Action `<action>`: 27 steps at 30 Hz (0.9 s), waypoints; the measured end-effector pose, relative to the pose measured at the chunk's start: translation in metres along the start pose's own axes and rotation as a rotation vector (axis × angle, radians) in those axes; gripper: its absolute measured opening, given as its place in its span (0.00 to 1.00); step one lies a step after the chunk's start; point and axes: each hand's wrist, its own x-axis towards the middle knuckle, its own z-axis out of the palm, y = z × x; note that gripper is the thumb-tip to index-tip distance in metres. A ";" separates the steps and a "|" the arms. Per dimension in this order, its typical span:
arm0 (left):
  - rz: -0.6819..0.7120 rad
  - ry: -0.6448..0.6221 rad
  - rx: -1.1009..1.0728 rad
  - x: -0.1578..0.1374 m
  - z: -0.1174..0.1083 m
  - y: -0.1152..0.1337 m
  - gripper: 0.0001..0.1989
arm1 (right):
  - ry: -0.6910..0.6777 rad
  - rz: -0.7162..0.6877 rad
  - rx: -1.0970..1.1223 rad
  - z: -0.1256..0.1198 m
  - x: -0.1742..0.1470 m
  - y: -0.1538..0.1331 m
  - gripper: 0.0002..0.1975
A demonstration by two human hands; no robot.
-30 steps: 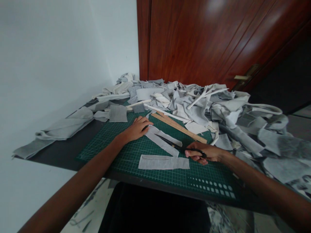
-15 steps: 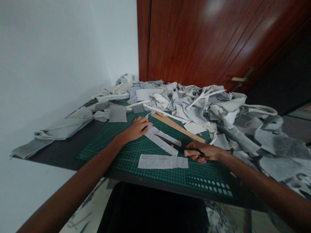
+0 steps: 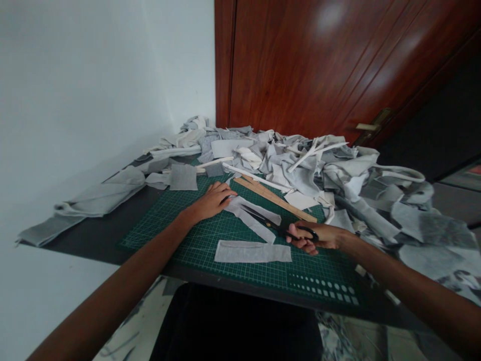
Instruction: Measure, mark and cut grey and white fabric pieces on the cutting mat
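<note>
While the left hand [image 3: 212, 200] lies flat, fingers spread, pinning the far end of a grey fabric strip [image 3: 255, 220], the right hand [image 3: 313, 236] is clamped on black scissors [image 3: 276, 226] whose blades run along that strip on the green cutting mat [image 3: 169, 220]. Just beyond the right hand lies a wooden ruler [image 3: 276, 198], then a fabric scrap heap [image 3: 338, 175]. A cut grey rectangle [image 3: 252, 251] sits nearer the body, left of that hand.
</note>
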 end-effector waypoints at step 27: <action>-0.047 -0.010 -0.099 0.000 -0.003 -0.002 0.17 | 0.011 0.012 -0.096 0.012 0.021 -0.023 0.34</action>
